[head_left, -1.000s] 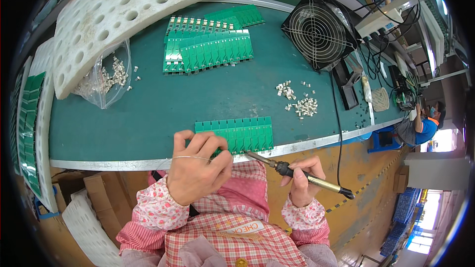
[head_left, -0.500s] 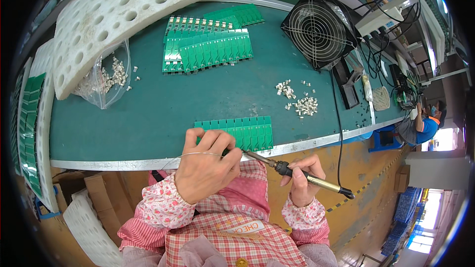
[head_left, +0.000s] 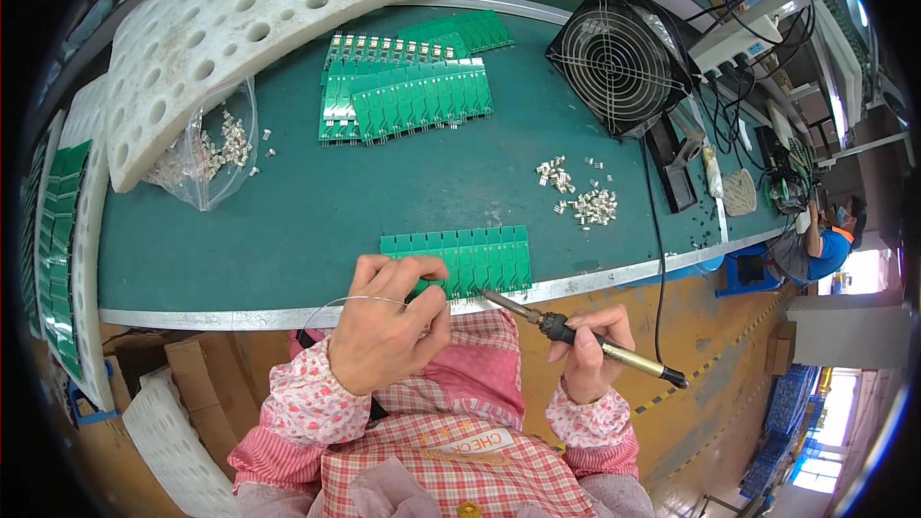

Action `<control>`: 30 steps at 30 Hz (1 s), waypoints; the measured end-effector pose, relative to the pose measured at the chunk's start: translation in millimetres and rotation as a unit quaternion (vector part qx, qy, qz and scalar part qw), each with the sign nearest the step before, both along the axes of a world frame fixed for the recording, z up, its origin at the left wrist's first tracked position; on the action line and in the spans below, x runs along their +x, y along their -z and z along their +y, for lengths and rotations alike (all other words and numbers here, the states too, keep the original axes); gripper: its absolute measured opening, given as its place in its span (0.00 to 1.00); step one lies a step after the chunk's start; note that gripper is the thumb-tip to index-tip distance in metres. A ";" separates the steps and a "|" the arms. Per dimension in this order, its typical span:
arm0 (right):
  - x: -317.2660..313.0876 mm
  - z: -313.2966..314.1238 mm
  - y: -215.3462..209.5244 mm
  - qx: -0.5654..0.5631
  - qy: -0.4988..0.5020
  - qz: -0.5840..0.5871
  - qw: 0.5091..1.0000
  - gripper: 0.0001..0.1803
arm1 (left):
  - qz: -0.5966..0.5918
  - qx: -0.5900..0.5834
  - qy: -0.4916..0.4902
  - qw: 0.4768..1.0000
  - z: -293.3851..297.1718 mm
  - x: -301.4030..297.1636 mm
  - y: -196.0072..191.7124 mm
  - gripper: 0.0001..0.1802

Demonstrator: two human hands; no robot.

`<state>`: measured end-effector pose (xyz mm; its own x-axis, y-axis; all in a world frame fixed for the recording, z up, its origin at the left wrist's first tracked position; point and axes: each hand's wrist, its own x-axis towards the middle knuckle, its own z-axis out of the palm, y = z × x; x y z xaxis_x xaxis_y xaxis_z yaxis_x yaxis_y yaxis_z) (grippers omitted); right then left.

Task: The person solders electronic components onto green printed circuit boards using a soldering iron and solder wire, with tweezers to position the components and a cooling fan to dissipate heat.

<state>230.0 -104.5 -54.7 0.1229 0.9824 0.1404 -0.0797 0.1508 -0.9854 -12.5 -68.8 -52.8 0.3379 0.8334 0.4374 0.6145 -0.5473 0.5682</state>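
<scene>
Left hand (head_left: 386,331) has pulled back leftward from the iron tip since the last frame; right hand (head_left: 589,364) roughly unchanged. From my end I see the right closed around the soldering iron (head_left: 554,327), tip pointing up-left at the near edge of the green circuit-board panel (head_left: 489,257); can't confirm contact. Left is curled over the panel's left near corner, solder wire (head_left: 360,298) running across its back; fingertips hidden, so I can't tell what they pinch. Panel lies at the near edge of the surface (head_left: 288,230), between me and the stacked circuit-board panels (head_left: 422,101) farther back. Loose white connectors (head_left: 595,207) are piled right of it, black fan (head_left: 614,62) beyond them. Far left, I've got a clear plastic bag (head_left: 206,190) with more small connectors, partly under a white foam sheet (head_left: 278,24) with round holes.
</scene>
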 end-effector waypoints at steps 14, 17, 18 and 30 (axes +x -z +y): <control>-6.9 2.7 1.9 -0.021 -0.043 -0.031 0.998 0.10 | 0.018 0.016 0.000 1.000 1.7 5.4 4.6 0.11; -7.0 2.8 0.4 -0.018 -0.048 -0.038 0.998 0.10 | 0.017 0.018 -0.001 1.000 1.5 5.7 4.2 0.10; -7.5 2.9 -0.2 -0.016 -0.049 -0.038 0.998 0.09 | 0.016 0.019 -0.001 1.000 1.7 5.8 4.3 0.10; -5.4 1.9 -0.1 -0.019 -0.058 -0.050 0.997 0.09 | 0.039 0.027 -0.016 0.999 -0.2 8.1 2.7 0.11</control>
<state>224.7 -102.6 -54.5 -0.0043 0.9940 0.1097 0.0048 0.1097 -0.9940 -4.3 -69.0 -55.5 0.3464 0.8200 0.4556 0.6740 -0.5553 0.4872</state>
